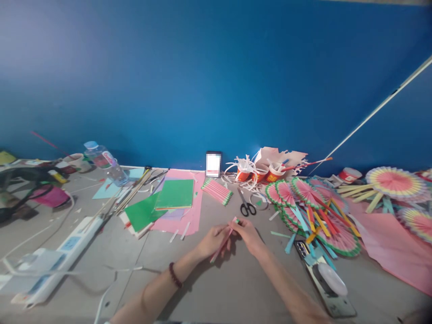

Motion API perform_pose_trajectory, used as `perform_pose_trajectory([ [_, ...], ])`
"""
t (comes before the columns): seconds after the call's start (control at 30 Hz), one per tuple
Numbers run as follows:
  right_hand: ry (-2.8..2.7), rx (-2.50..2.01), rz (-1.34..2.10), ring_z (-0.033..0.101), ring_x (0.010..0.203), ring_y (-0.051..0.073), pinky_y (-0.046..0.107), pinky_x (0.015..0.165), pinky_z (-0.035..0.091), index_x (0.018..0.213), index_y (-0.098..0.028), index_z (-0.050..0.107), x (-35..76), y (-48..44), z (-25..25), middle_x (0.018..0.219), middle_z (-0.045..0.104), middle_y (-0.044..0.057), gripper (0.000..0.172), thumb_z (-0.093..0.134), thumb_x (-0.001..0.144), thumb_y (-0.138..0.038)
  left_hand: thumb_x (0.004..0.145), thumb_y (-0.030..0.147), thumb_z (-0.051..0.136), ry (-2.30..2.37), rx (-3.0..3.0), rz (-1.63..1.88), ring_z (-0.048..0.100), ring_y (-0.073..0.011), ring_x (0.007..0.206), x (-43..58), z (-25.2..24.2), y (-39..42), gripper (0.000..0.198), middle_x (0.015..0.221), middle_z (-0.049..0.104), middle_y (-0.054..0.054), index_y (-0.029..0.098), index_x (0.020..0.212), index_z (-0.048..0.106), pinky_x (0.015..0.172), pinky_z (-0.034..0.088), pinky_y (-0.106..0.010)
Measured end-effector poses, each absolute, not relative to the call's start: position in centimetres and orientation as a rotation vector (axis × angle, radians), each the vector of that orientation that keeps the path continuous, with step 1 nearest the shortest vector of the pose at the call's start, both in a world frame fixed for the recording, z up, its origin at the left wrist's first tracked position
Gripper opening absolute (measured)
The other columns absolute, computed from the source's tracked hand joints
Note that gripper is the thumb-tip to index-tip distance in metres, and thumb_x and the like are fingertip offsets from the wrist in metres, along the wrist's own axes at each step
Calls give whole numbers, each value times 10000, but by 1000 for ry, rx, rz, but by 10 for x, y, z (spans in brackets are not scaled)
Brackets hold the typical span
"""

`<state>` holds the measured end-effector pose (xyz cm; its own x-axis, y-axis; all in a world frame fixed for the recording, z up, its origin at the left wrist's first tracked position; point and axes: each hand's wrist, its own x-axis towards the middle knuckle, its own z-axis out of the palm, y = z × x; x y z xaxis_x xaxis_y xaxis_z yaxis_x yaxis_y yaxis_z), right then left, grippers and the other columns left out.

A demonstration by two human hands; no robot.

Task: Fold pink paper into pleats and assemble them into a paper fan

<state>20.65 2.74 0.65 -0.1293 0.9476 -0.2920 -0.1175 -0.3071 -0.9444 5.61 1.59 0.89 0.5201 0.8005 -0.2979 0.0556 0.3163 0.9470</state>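
Note:
My left hand [216, 239] is closed around a narrow pink folded paper strip [217, 253] with green at its ends. At the strip's upper end, the fingertips of my right hand [247, 233] pinch it. The strip slants from lower left to upper right, partly hidden by my fingers. Just beyond my hands lies a pleated pink paper piece with green ends [217, 192]. Black-handled scissors [248, 208] rest a little to its right. Left of my hands, green paper sheets [175, 194] lie on pink paper [194, 220].
Pleated paper fans [307, 191] with coloured strips spread at right, near a phone [340, 306] bearing a white mouse [332, 279]. Red cups [275, 173] stand by the blue wall [216, 81]. A plastic bottle [106, 162] and a power strip [64, 256] are at left.

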Motion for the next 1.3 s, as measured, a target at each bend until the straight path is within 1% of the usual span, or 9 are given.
perform_pose_trajectory([
  [0.1, -996, -1295, 1556, 360, 433, 68, 217, 436, 251, 548, -176, 489, 209, 28, 8, 453, 452, -63, 414, 756, 583, -491, 778, 654, 503, 810, 1040, 548, 565, -116, 393, 56, 6, 20, 555, 587, 650, -43, 116, 900, 563, 397, 415, -208],
  [0.23, -970, -1303, 1558, 384, 385, 83, 220, 389, 247, 575, -185, 498, 212, 30, 8, 429, 466, -59, 414, 734, 592, -525, 777, 613, 553, 719, 977, 526, 629, -149, 468, 54, 0, 22, 562, 676, 699, -114, 79, 946, 590, 455, 462, -231],
  [0.5, -960, -1305, 1524, 386, 357, 82, 221, 371, 261, 583, -182, 513, 214, 31, 7, 419, 479, -55, 404, 721, 619, -528, 786, 633, 541, 717, 1013, 559, 636, -144, 470, 53, -7, 23, 585, 678, 704, -118, 76, 952, 607, 442, 458, -209],
  [0.77, -963, -1294, 1481, 392, 405, 79, 215, 391, 278, 599, -176, 525, 215, 31, 4, 462, 478, -56, 403, 738, 621, -517, 792, 646, 518, 787, 1109, 632, 617, -123, 457, 54, -2, 20, 582, 714, 709, -120, 82, 895, 617, 437, 438, -203],
  [0.97, -1020, -1143, 1637, 454, 455, 84, 213, 430, 311, 793, -163, 629, 216, 29, 5, 546, 561, -34, 386, 736, 649, -505, 827, 647, 458, 819, 1196, 677, 592, -111, 429, 55, 6, 18, 561, 700, 705, -100, 104, 840, 597, 429, 415, -207],
  [1.0, -1033, -1138, 1659, 454, 442, 85, 215, 422, 311, 792, -160, 636, 215, 28, 6, 534, 563, -32, 391, 743, 637, -503, 838, 638, 447, 818, 1214, 686, 586, -107, 423, 55, 6, 18, 552, 694, 705, -97, 107, 831, 596, 425, 404, -203],
  [1.13, -1107, -1147, 1720, 436, 344, 97, 227, 353, 288, 594, -156, 580, 209, 23, 9, 420, 529, -16, 400, 703, 666, -530, 870, 605, 423, 796, 1239, 682, 564, -92, 409, 57, 1, 18, 519, 697, 712, -101, 115, 834, 591, 416, 373, -190],
  [1.2, -1128, -1150, 1732, 442, 315, 115, 235, 333, 292, 566, -157, 566, 207, 23, 10, 386, 518, -7, 430, 661, 693, -557, 862, 602, 441, 789, 1192, 673, 555, -95, 403, 57, 0, 18, 514, 685, 710, -101, 112, 825, 593, 408, 368, -192],
  [1.3, -1104, -1213, 1660, 455, 327, 121, 244, 351, 318, 558, -153, 577, 209, 25, 9, 399, 534, 2, 431, 678, 670, -557, 837, 601, 480, 748, 1055, 670, 557, -113, 413, 56, 5, 20, 517, 631, 688, -87, 102, 827, 614, 432, 402, -214],
])
